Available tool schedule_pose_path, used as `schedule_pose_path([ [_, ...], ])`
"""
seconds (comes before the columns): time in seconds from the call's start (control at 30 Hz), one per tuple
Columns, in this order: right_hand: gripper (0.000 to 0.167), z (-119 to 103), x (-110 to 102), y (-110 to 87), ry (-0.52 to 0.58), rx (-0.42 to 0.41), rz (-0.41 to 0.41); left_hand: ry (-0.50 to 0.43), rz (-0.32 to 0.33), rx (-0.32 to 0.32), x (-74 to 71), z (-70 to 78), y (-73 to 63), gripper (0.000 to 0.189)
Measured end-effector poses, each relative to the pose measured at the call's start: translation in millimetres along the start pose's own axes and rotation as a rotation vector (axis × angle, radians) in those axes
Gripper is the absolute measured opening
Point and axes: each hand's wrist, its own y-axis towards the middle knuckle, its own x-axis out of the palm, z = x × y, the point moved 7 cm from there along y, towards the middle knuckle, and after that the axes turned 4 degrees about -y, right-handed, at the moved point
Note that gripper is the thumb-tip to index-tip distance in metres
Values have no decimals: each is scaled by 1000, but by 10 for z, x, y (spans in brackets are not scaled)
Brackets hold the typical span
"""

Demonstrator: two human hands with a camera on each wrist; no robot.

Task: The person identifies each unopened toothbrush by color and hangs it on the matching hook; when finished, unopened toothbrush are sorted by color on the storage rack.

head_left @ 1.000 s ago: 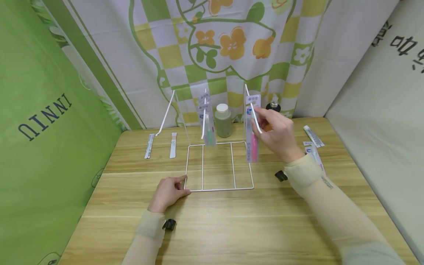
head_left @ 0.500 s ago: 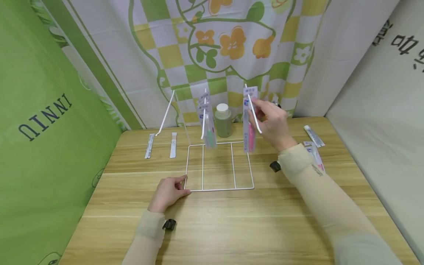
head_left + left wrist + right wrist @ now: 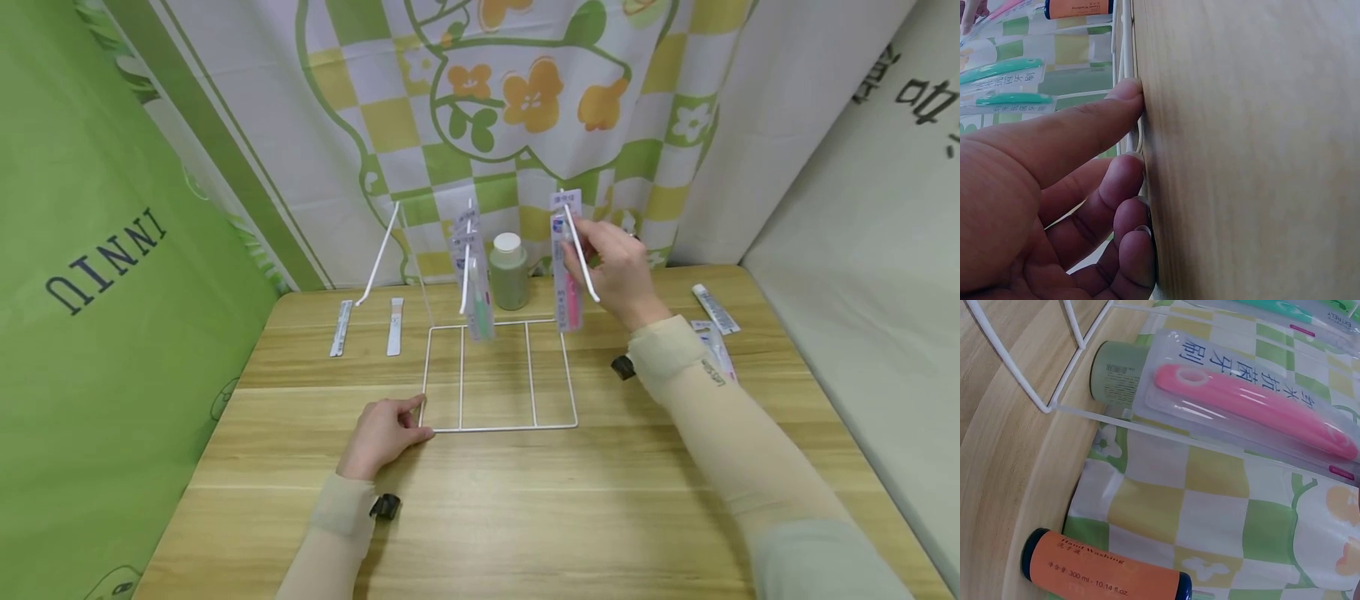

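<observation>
A white wire rack (image 3: 495, 430) with three hook arms stands on the wooden table. My left hand (image 3: 384, 433) holds its front left corner down, thumb and fingertips on the wire; the left wrist view shows the thumb (image 3: 1125, 89) against it. At the right hook arm, my right hand (image 3: 618, 267) pinches a packaged pink toothbrush (image 3: 572, 304), whose top is at the wire. The right wrist view shows this pack's pink handle (image 3: 1254, 409) close up, but the fingers are almost out of that view. Packaged green toothbrushes (image 3: 480, 308) hang on the middle arm.
Behind the rack is a green bottle (image 3: 509, 279) with a white cap. An orange hand wash bottle (image 3: 1104, 565) stands by the curtain. Two slim packets (image 3: 341, 329) lie at left. A white tube (image 3: 716, 308) and another packaged toothbrush (image 3: 717, 350) lie at right.
My right hand has moved up and back along the right hook arm with the pink toothbrush pack. The left hand stays at the rack's corner.
</observation>
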Motion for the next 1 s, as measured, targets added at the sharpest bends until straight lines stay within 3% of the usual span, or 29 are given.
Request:
schedule_pose_path([
  [0.67, 28, 35, 57, -15, -25, -21, -23, 0, 7, 17, 11, -15, 12, 62],
  [1.0, 31, 46, 55, -43, 4, -16, 9, -4, 6, 7, 7, -22, 13, 62],
])
